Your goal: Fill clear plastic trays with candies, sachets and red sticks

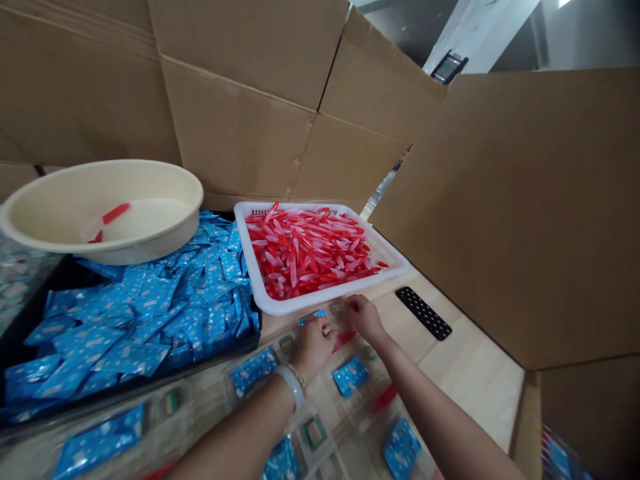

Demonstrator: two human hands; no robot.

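Fingers of the left hand [313,348] and right hand [364,319] curl nearly closed at a small blue sachet [313,317] on the desk [465,373], any grip hidden; a white tray [325,298] of red plastic pieces [310,250] and a black tray [150,375] of blue sachets [150,320] sit within easy reach.
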